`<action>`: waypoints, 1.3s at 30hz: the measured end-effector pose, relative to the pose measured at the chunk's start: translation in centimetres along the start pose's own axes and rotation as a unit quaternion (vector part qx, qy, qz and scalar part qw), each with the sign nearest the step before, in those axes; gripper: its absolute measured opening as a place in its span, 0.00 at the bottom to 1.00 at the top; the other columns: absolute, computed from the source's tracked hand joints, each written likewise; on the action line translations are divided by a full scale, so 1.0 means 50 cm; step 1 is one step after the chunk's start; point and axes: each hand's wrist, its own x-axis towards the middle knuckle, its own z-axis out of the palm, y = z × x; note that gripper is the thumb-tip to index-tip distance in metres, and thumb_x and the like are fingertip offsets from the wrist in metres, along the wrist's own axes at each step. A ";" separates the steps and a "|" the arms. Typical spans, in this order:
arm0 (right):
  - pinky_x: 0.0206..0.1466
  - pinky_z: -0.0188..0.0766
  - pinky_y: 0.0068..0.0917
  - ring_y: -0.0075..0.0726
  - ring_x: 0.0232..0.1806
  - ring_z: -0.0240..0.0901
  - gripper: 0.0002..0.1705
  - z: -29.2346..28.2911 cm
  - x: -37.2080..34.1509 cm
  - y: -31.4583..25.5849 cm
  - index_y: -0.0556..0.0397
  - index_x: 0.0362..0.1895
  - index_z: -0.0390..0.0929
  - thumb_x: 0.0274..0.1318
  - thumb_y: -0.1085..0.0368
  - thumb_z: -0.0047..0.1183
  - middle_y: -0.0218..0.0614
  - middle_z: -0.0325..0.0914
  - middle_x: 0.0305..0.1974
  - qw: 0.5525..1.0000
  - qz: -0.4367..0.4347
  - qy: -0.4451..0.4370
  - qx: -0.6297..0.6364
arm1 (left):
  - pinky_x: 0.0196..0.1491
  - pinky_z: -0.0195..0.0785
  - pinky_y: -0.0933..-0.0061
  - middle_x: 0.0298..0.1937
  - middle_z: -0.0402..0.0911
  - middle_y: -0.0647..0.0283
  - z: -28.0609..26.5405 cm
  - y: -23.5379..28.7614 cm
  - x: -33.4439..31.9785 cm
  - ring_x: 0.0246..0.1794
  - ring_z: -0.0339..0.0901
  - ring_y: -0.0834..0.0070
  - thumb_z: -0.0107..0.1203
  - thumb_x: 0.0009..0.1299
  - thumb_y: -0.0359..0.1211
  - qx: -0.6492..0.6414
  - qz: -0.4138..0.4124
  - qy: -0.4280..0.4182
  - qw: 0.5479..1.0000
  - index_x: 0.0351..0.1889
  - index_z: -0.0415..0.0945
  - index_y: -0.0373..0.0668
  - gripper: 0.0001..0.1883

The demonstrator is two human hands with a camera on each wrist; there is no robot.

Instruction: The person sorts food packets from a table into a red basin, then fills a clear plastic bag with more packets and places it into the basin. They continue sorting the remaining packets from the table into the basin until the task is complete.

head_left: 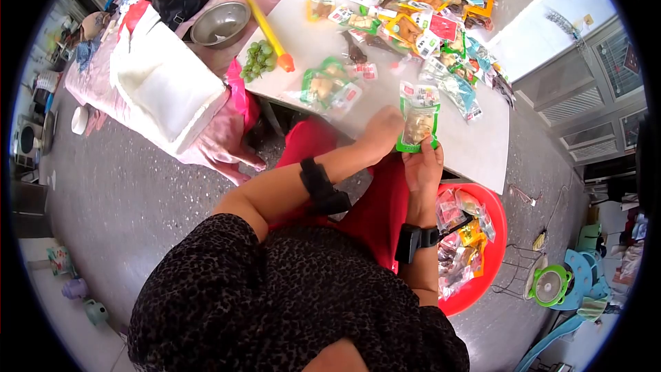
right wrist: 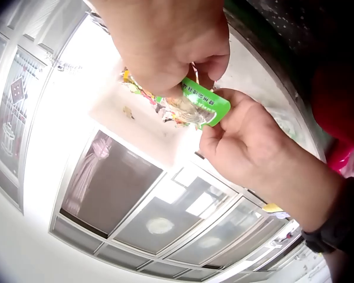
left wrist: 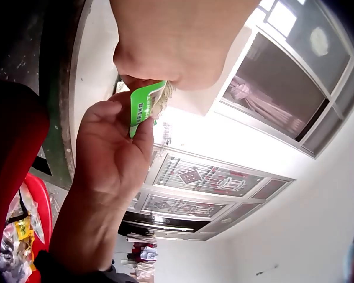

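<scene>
A snack packet [head_left: 418, 118] with a clear window and green edges is held upright over the near edge of the white table [head_left: 475, 155]. My right hand [head_left: 423, 167] pinches its lower right corner, thumb on the front. At the packet's left edge is my left hand [head_left: 383, 132], blurred in the head view. In the right wrist view the left hand's thumb and fingers [right wrist: 248, 132] close on the green end of the packet. Some green packets [head_left: 323, 89] lie on the table left of the hands.
Many mixed packets [head_left: 427, 21] are heaped at the table's far side. A red basin [head_left: 501, 234] of packets stands by my right arm. To the left are grapes [head_left: 258, 60], a yellow stick [head_left: 265, 24], a metal bowl [head_left: 220, 25] and a white foam box [head_left: 172, 83].
</scene>
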 end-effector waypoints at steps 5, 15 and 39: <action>0.36 0.70 0.26 0.32 0.37 0.69 0.04 -0.018 -0.007 -0.017 0.52 0.34 0.68 0.51 0.70 0.43 0.36 0.71 0.37 0.999 0.007 -0.042 -0.008 | 0.36 0.64 0.77 0.32 0.69 0.63 -0.006 0.031 -0.023 0.33 0.68 0.79 0.43 0.60 0.28 -0.219 -0.086 -0.099 0.967 0.36 0.64 0.38 0.07; 0.31 0.70 0.24 0.28 0.32 0.70 0.03 -0.007 -0.027 -0.021 0.50 0.32 0.69 0.50 0.68 0.45 0.33 0.73 0.33 0.995 0.067 -0.068 -0.011 | 0.48 0.60 0.73 0.44 0.69 0.62 -0.003 0.089 -0.046 0.44 0.68 0.75 0.46 0.57 0.27 -0.155 -0.036 -0.200 0.967 0.48 0.62 0.37 0.18; 0.19 0.65 0.26 0.40 0.28 0.71 0.18 -0.046 -0.115 0.029 0.51 0.41 0.69 0.49 0.55 0.43 0.38 0.73 0.32 0.874 0.419 -0.160 0.187 | 0.37 0.63 0.80 0.32 0.75 0.67 -0.063 0.109 -0.094 0.33 0.69 0.82 0.47 0.52 0.24 0.073 -0.154 -0.454 0.875 0.36 0.71 0.36 0.12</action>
